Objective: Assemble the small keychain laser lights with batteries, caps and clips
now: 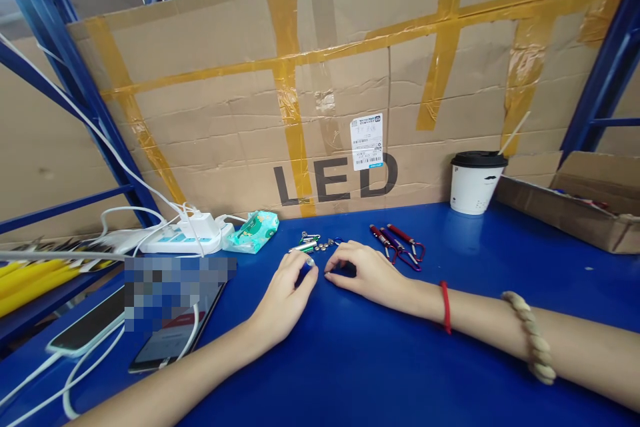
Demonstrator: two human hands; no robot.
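Observation:
My left hand (pixel 287 290) is closed around a small shiny item (pixel 311 262), of which only a silvery end shows between thumb and fingers. Facing it, my right hand (pixel 357 271) has thumb and index finger brought together in a pinch; what they hold, if anything, is too small to name. The two hands are close but apart, just above the blue table (pixel 350 360). Beyond them lie small silver and green metal parts (pixel 306 245) and several tiny round pieces (pixel 324 246). Red pen-like torches with carabiner clips (pixel 400 238) rest behind my right hand.
At the left are a power strip (pixel 170 241) with white cables, a teal tissue packet (pixel 254 232) and two phones, partly pixelated. A lidded white cup (pixel 473 187) and an open cardboard box (pixel 575 213) stand at the right. A large cardboard sheet (pixel 225 127) backs the table.

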